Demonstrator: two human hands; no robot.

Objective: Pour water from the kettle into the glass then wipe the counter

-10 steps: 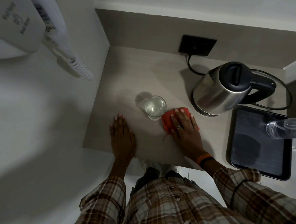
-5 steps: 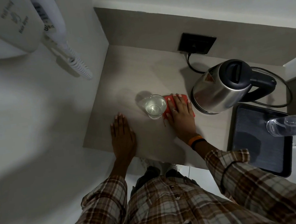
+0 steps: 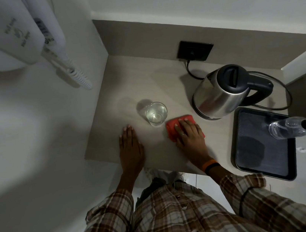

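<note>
Counter (image 3: 143, 82) wiping is underway: a red cloth (image 3: 173, 127) is pressed flat under the right hand (image 3: 189, 133), beside the filled glass (image 3: 156, 114). The left hand (image 3: 130, 148) is laid open, empty. Next, care is needed around the glass.

White wall-mounted unit (image 3: 1, 36), upper left of kettle (image 3: 221, 93): grey print on housing, two short lines with small emblem between, too blurred to read; label on its handset (image 3: 47, 32) carries small marks, maybe "CE", not certain; no other text legible anywhere.
</note>
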